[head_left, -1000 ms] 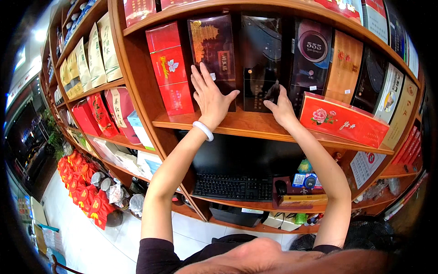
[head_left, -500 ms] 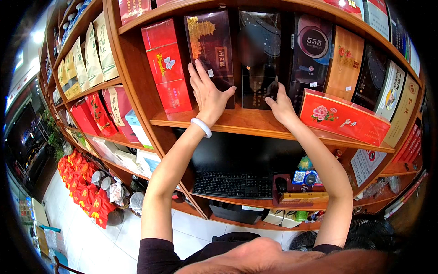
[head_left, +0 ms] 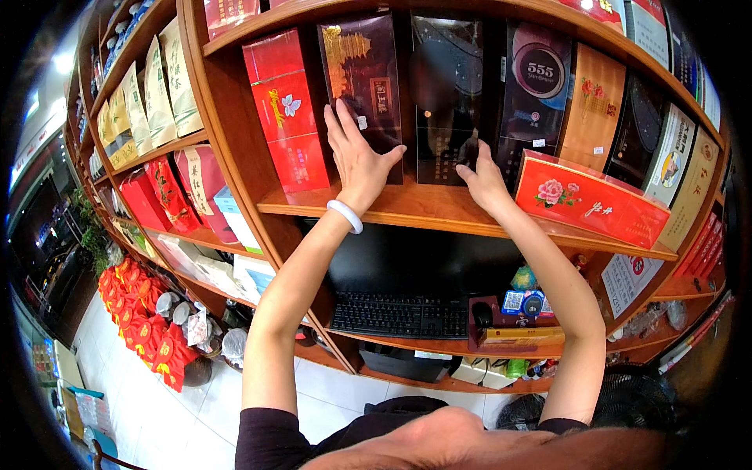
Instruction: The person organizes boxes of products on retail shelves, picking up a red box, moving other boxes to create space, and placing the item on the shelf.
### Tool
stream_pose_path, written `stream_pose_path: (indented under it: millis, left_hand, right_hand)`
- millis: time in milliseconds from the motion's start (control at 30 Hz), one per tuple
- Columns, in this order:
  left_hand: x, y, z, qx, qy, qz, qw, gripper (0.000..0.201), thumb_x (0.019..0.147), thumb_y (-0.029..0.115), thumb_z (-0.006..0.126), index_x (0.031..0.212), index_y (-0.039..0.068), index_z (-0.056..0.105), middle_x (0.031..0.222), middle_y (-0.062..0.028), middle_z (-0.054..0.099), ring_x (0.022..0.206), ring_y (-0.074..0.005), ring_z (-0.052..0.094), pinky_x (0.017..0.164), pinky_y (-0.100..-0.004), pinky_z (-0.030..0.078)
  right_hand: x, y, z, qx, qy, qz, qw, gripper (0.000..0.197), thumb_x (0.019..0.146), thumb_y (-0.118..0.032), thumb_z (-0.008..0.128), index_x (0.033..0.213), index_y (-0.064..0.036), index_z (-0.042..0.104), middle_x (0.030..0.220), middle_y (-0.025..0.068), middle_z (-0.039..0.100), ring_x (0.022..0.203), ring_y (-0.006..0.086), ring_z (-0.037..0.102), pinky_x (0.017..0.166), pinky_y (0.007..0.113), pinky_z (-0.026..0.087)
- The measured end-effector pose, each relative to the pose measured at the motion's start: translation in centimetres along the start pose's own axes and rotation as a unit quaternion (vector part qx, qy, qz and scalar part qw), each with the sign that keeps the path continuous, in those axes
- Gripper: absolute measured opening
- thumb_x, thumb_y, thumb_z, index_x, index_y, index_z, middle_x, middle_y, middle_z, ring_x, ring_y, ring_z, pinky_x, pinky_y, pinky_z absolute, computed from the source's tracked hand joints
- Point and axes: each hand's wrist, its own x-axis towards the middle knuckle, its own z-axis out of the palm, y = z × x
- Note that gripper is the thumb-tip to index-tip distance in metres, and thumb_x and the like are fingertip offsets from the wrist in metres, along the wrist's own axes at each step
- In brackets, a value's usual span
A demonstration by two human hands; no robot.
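My left hand (head_left: 360,164) is open, fingers stretched up the front of a tall dark maroon carton (head_left: 352,86) with a gold tower picture; its thumb points right, near the carton's lower right side. A white bangle (head_left: 345,217) circles that wrist. Against the lower right edge of a glossy black carton (head_left: 445,94) rests my right hand (head_left: 484,178), thumb and fingers apart. Both cartons stand upright on the wooden shelf (head_left: 423,210), a gap between them. At the left is a red carton (head_left: 286,110) with a flower.
Right of my hands stand a dark carton (head_left: 534,94) with a round emblem and an orange carton (head_left: 593,102). A red flowered box (head_left: 591,200) leans in front. Below are a keyboard (head_left: 399,315) and a dark monitor (head_left: 423,262). Pale pouches (head_left: 160,102) fill shelves left.
Almost nothing differs. My hands stay at the same two cartons, and the view has shifted very slightly.
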Motion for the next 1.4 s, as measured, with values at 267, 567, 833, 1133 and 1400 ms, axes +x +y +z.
stream_pose_path:
  millis: [267,567,833,1133,1400]
  left_hand:
    - [-0.2,0.1,-0.1,0.018,0.001,-0.002,1.0,0.113,0.054,0.023,0.084,0.136,-0.002,0.012,0.137,-0.0304,0.016,0.125,-0.0444,0.025,0.104,-0.0438,0.026]
    - [-0.2,0.3,-0.3,0.031,-0.002,-0.014,0.999,0.111,0.055,0.023,0.084,0.136,-0.002,0.013,0.138,-0.0291,0.016,0.123,-0.0446,0.027,0.102,-0.0449,0.028]
    - [-0.2,0.3,-0.1,0.034,-0.008,-0.019,0.999,0.111,0.055,0.025,0.083,0.137,-0.002,0.013,0.139,-0.0286,0.016,0.123,-0.0447,0.028,0.101,-0.0453,0.029]
    - [-0.4,0.3,-0.2,0.053,-0.007,-0.02,0.998,0.111,0.056,0.027,0.083,0.138,0.001,0.012,0.14,-0.0284,0.015,0.124,-0.0449,0.026,0.1,-0.0465,0.03]
    - [-1.1,0.7,-0.6,0.051,0.033,0.059,0.996,0.099,0.059,0.026,0.081,0.134,0.001,0.022,0.14,-0.0272,0.017,0.125,-0.0435,0.026,0.102,-0.0455,0.026]
  right_hand:
    - [0.5,1.0,0.3,-0.03,0.004,-0.019,0.999,0.051,0.087,-0.009,0.046,0.131,0.0058,0.024,0.119,0.0328,0.046,0.113,0.0423,0.045,0.096,0.042,0.036]
    - [0.7,0.8,0.0,0.01,-0.022,0.024,0.999,0.052,0.088,-0.009,0.047,0.134,0.0022,0.026,0.131,0.0255,0.04,0.122,0.0351,0.039,0.1,0.035,0.031]
    - [1.5,2.4,0.1,0.038,-0.037,0.011,0.999,0.052,0.089,-0.012,0.047,0.135,-0.0008,0.025,0.132,0.0266,0.038,0.122,0.0377,0.038,0.1,0.039,0.032]
    - [1.2,1.7,0.4,0.061,-0.032,0.016,0.997,0.054,0.086,-0.005,0.048,0.134,0.0043,0.025,0.134,0.0214,0.039,0.123,0.0289,0.039,0.101,0.031,0.03]
    - [0.6,1.0,0.1,0.03,-0.009,0.022,0.999,0.053,0.085,-0.013,0.05,0.131,0.0055,0.031,0.129,0.0242,0.043,0.121,0.032,0.041,0.1,0.032,0.031]
